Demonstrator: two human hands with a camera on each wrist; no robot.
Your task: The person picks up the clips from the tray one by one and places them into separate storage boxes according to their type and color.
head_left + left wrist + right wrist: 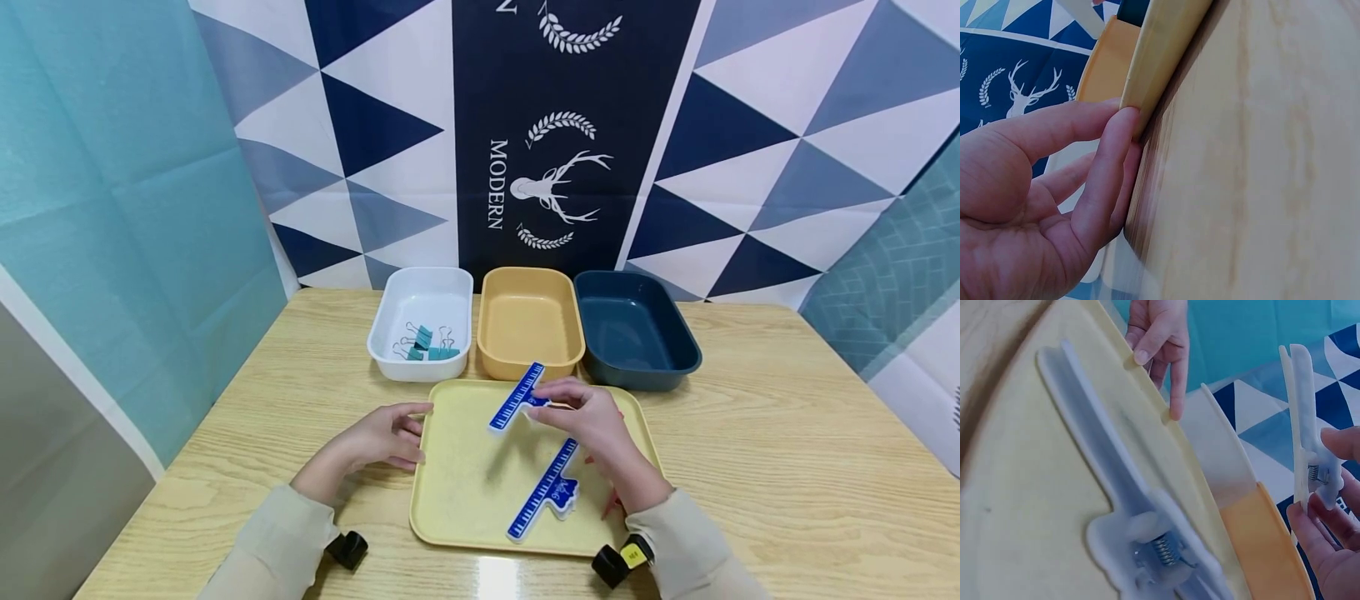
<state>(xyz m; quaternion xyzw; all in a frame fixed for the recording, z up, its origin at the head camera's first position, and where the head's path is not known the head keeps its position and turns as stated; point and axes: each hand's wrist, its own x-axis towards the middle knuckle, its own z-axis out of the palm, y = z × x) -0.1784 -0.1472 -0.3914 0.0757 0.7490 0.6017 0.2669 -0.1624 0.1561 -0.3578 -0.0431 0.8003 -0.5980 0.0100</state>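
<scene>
My right hand (592, 417) pinches a blue-and-white sheet-music clip (516, 398) with a piano-key pattern between thumb and fingers, held above the yellow tray (457, 500). From the side, in the right wrist view, the held clip (1302, 406) shows its pale back and a metal spring. A second clip of the same kind (543, 492) lies slanted on the tray. At the tray's left rim, fingertips of my left hand (386, 437) touch the edge, also seen close in the left wrist view. Red bits (611, 504) show beside my right forearm, mostly hidden by it.
Behind the tray stand three bins side by side: a white one (382, 354) with several teal binder clips (423, 337), a yellow-orange one (528, 312) and a dark blue one (637, 312). The wooden table (765, 467) meets a patterned cloth (397, 192) at the back.
</scene>
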